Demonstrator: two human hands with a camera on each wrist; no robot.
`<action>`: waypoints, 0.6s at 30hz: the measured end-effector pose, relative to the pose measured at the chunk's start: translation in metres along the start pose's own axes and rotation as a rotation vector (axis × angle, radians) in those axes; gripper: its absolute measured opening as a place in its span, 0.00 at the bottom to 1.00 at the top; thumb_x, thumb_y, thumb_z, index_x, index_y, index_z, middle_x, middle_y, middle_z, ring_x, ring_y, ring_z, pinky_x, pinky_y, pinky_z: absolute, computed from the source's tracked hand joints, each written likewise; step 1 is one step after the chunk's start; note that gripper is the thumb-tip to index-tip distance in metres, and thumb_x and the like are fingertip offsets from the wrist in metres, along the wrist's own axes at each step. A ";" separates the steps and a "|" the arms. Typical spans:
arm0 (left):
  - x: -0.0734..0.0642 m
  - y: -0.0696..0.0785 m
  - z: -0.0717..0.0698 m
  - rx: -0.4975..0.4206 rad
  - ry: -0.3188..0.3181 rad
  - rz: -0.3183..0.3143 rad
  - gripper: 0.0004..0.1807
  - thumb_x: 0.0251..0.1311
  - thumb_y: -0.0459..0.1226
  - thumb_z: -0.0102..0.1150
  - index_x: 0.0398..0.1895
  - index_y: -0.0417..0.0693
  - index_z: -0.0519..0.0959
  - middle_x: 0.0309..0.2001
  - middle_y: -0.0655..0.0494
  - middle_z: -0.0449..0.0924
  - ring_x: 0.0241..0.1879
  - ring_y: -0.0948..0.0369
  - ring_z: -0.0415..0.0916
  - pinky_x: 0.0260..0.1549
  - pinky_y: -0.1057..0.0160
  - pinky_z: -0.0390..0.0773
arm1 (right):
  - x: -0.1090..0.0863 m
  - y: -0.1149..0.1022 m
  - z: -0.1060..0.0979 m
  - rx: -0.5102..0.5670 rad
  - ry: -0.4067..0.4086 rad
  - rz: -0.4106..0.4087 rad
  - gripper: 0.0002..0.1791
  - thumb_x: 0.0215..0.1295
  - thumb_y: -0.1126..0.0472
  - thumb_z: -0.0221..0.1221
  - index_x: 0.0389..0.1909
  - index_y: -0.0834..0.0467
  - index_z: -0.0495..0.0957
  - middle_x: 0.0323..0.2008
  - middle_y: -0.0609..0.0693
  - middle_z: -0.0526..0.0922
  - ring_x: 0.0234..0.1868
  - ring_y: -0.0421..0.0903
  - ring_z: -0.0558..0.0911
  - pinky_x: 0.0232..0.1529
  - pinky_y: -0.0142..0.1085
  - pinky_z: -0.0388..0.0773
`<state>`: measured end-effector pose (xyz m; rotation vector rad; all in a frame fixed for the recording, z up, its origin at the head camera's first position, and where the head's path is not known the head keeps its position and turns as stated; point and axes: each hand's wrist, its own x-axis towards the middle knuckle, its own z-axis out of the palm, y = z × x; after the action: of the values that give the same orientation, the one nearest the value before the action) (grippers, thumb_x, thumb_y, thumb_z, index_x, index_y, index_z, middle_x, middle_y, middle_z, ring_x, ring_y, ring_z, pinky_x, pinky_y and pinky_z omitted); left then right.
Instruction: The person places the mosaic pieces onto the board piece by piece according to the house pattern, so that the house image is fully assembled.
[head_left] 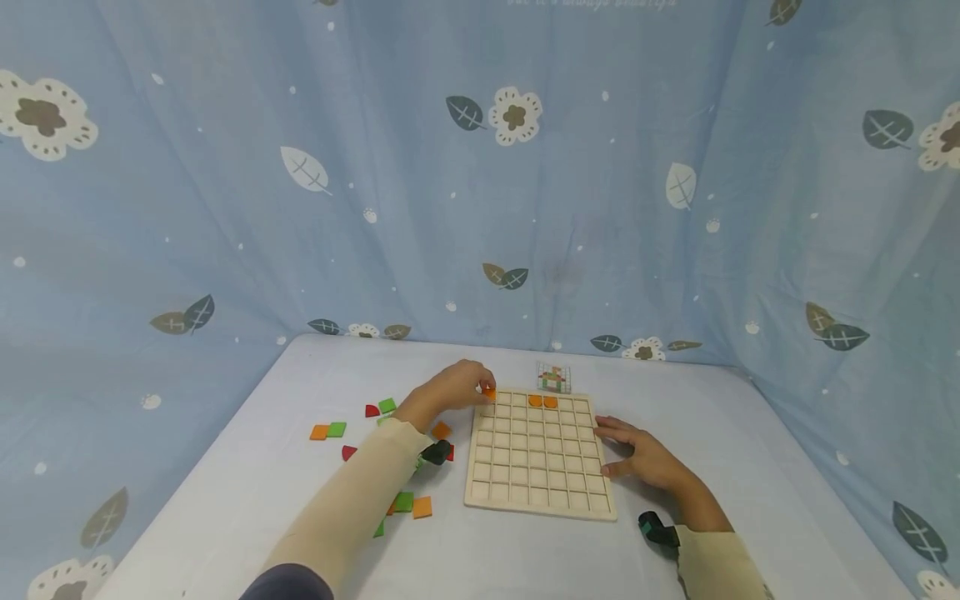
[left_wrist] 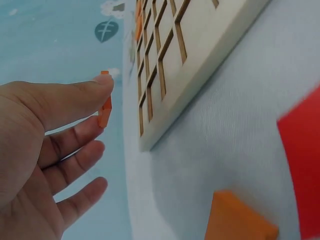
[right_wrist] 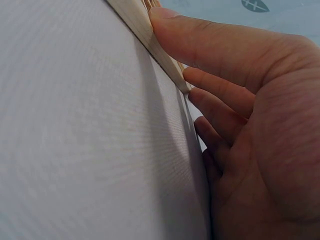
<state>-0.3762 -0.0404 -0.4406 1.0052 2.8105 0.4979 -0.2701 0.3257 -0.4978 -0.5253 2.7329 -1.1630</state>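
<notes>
Between thumb and forefinger, my left hand [head_left: 459, 385] pinches a small orange tile [left_wrist: 105, 114], seen edge-on in the left wrist view. It holds the tile at the far left corner of a pale wooden grid board [head_left: 537, 454]. Two orange pieces with rounded edges [head_left: 535, 401] sit side by side in the board's far row. At the board's right side rests my right hand [head_left: 645, 457], fingers spread and fairly straight. Its thumb and fingertips touch the wooden edge [right_wrist: 150, 42] in the right wrist view.
Loose green, orange and red tiles lie left of the board, among them an orange square [head_left: 422, 507] and a red quarter-circle [head_left: 372, 411]. A small card with a coloured grid pattern [head_left: 553, 378] lies beyond the board. A blue patterned curtain [head_left: 420, 208] surrounds the white table [head_left: 555, 558].
</notes>
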 end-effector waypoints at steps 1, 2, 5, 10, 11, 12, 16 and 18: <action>0.001 0.002 0.001 0.002 -0.007 -0.008 0.11 0.59 0.43 0.67 0.45 0.56 0.83 0.42 0.63 0.78 0.45 0.62 0.73 0.47 0.60 0.73 | 0.000 0.000 0.000 0.000 -0.001 0.001 0.44 0.45 0.50 0.74 0.64 0.62 0.72 0.71 0.59 0.61 0.71 0.65 0.54 0.64 0.65 0.50; 0.003 0.005 0.002 0.007 -0.013 -0.013 0.11 0.59 0.43 0.67 0.45 0.56 0.83 0.42 0.64 0.78 0.45 0.62 0.74 0.48 0.60 0.73 | -0.001 0.000 0.000 0.001 -0.002 0.003 0.44 0.45 0.50 0.74 0.64 0.62 0.72 0.71 0.59 0.61 0.71 0.65 0.54 0.64 0.65 0.50; 0.007 0.010 0.005 0.020 -0.023 -0.013 0.11 0.59 0.43 0.68 0.45 0.55 0.83 0.42 0.64 0.78 0.45 0.62 0.74 0.48 0.60 0.73 | -0.001 -0.001 0.000 0.001 0.000 0.007 0.44 0.45 0.50 0.75 0.64 0.62 0.72 0.71 0.59 0.61 0.71 0.65 0.53 0.64 0.65 0.50; 0.012 0.015 0.009 0.022 -0.022 0.012 0.12 0.59 0.44 0.68 0.45 0.55 0.83 0.41 0.64 0.78 0.44 0.63 0.74 0.49 0.61 0.73 | -0.001 0.001 0.001 -0.012 0.004 -0.001 0.43 0.45 0.49 0.75 0.64 0.61 0.73 0.71 0.59 0.61 0.71 0.65 0.54 0.64 0.65 0.50; 0.013 0.016 0.010 0.015 -0.020 0.014 0.12 0.59 0.44 0.68 0.45 0.55 0.83 0.41 0.64 0.78 0.44 0.63 0.74 0.48 0.61 0.74 | -0.001 0.001 0.001 -0.011 0.004 -0.003 0.43 0.45 0.49 0.75 0.64 0.61 0.73 0.71 0.59 0.61 0.71 0.65 0.54 0.64 0.65 0.50; 0.013 0.018 0.010 0.005 -0.017 0.016 0.12 0.59 0.44 0.68 0.45 0.54 0.84 0.41 0.64 0.78 0.44 0.63 0.74 0.49 0.61 0.74 | -0.002 0.001 0.001 -0.011 0.004 -0.005 0.43 0.45 0.49 0.74 0.64 0.61 0.73 0.71 0.59 0.61 0.71 0.66 0.54 0.64 0.65 0.50; 0.012 0.024 0.009 -0.026 -0.010 0.025 0.11 0.58 0.43 0.68 0.44 0.53 0.84 0.41 0.64 0.79 0.44 0.63 0.75 0.48 0.60 0.74 | -0.001 0.001 0.001 -0.013 0.007 -0.004 0.44 0.44 0.49 0.75 0.64 0.61 0.73 0.70 0.59 0.62 0.71 0.66 0.54 0.64 0.65 0.50; 0.012 0.027 0.009 -0.038 -0.009 0.033 0.11 0.58 0.42 0.68 0.43 0.53 0.84 0.41 0.64 0.80 0.44 0.62 0.75 0.48 0.60 0.74 | -0.001 0.001 0.001 -0.015 0.009 -0.001 0.44 0.44 0.49 0.75 0.64 0.61 0.73 0.70 0.59 0.62 0.71 0.65 0.54 0.64 0.65 0.50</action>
<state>-0.3680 -0.0107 -0.4397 1.0450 2.7699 0.5474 -0.2689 0.3259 -0.4989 -0.5246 2.7510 -1.1487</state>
